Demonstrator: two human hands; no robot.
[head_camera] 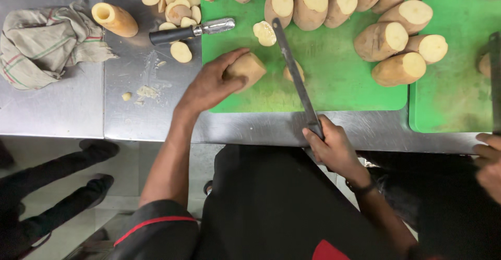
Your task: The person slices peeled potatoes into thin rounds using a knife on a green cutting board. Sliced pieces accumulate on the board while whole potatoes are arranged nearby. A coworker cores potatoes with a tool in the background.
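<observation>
L hand [211,85] clamps potato half [246,68] on green board [334,77]; R hand [334,148] fist-tight on long knife [295,69]; risk: blade near my L fingertips, rounded potato may roll, cut likely.

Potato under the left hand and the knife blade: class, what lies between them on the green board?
Head view: bare green board separates the potato under the left hand from the knife blade.
</observation>
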